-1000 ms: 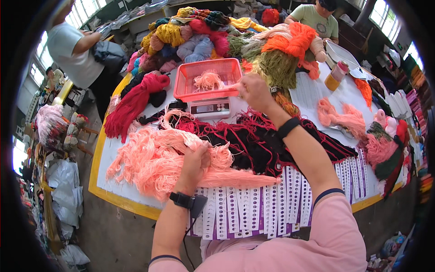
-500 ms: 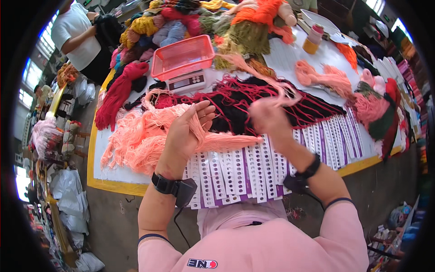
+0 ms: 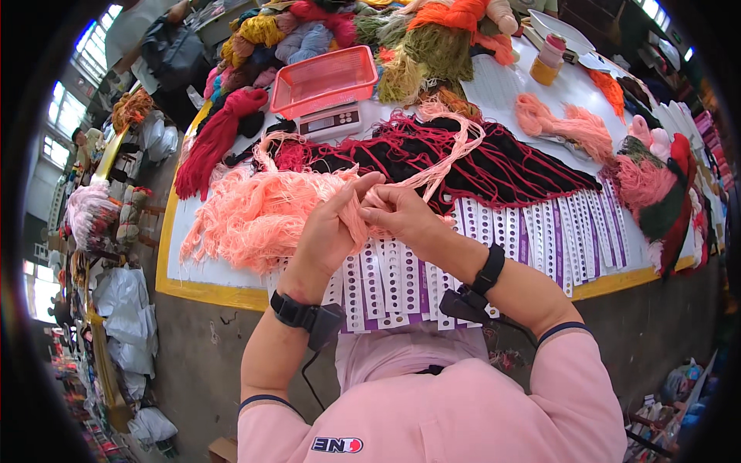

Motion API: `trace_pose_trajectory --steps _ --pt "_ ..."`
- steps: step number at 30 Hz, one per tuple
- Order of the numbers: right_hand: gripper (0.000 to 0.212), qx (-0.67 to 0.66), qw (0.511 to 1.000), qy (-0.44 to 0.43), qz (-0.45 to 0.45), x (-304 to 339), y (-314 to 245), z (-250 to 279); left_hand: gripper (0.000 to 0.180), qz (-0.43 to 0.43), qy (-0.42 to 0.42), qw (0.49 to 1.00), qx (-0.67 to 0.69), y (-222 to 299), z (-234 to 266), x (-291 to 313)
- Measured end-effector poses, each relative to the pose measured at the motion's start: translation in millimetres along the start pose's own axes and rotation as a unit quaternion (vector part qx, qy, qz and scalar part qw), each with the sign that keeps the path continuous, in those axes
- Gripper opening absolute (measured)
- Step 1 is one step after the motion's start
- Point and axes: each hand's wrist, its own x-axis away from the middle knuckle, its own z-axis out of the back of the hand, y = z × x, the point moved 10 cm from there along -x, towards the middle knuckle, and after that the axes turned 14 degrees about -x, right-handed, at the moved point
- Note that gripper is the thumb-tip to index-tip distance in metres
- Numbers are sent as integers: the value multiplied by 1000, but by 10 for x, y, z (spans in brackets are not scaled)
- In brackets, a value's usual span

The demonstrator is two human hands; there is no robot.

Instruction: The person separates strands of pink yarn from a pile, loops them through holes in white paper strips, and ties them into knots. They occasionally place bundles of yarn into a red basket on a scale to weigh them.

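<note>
A loose heap of peach yarn point(image 3: 255, 216) lies across the near left of the table. My left hand point(image 3: 328, 231) is closed around a bundle of it, thumb toward the far side. Close against it, my right hand point(image 3: 405, 220) pinches strands of the same peach colour at the bundle. From between the hands a thin peach hank point(image 3: 451, 158) loops up and to the right, over black and crimson yarn point(image 3: 378, 162) spread behind. The fingertips of both hands are partly hidden by each other and the yarn.
Perforated white cards point(image 3: 540, 235) line the near table edge. Beyond the yarn stand a pink basket point(image 3: 324, 81) on a scale point(image 3: 330, 121), and a jar point(image 3: 548, 60). Coloured skeins point(image 3: 305, 38) pile up at the back; a peach skein point(image 3: 567, 127) lies right.
My right hand has come left and down to meet my left hand, drawing the thin hank along. My left hand's fingers have closed more. The person at the far left has shifted.
</note>
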Motion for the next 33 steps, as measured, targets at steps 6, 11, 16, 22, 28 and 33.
trace_pose_trajectory --steps 6,11,16,22,28,33 --pt "27 -103 992 16 -67 103 -36 23 44 3 50 998 33 53 61 64" --pt "27 -94 994 29 -42 88 -27 21 45 -1 47 999 21 57 26 82" --pt "29 39 999 -29 14 76 -108 -71 46 -4 31 1000 3 67 56 85" --pt "27 -65 997 -10 -28 122 -93 -37 49 20 41 999 7 65 127 120" --pt "20 -121 992 4 -43 155 -87 -41 50 12 21 1000 -9 125 50 165" --pt "20 -75 997 -5 -7 74 -73 -49 48 30 29 999 -15 81 83 162"
